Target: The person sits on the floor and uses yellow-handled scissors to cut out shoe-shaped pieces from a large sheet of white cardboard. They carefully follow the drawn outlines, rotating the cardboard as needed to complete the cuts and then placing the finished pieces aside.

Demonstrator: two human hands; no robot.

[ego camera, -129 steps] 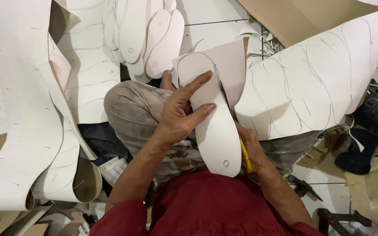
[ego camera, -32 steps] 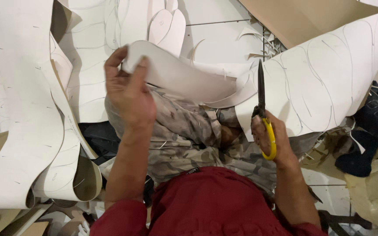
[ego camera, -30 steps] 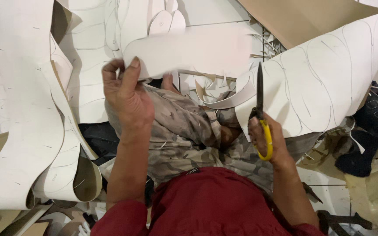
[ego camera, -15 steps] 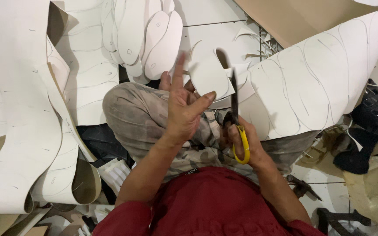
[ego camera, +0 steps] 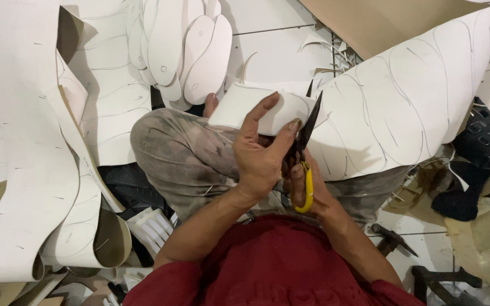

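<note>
White foam piece (ego camera: 245, 107) now pinched by left hand (ego camera: 262, 156), scissors (ego camera: 304, 141) cutting.

The left hand (ego camera: 259, 158) hides the scissors' (ego camera: 304, 153) pivot.

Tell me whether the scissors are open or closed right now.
Open. The scissors in the right hand show two dark blades parted in a narrow V at the edge of the white foam piece that the left hand holds.

A pale tiled floor (ego camera: 279, 51) lies under even light. White offcuts (ego camera: 24, 170) cover its left side. A brown board (ego camera: 387, 22) leans top right.
</note>
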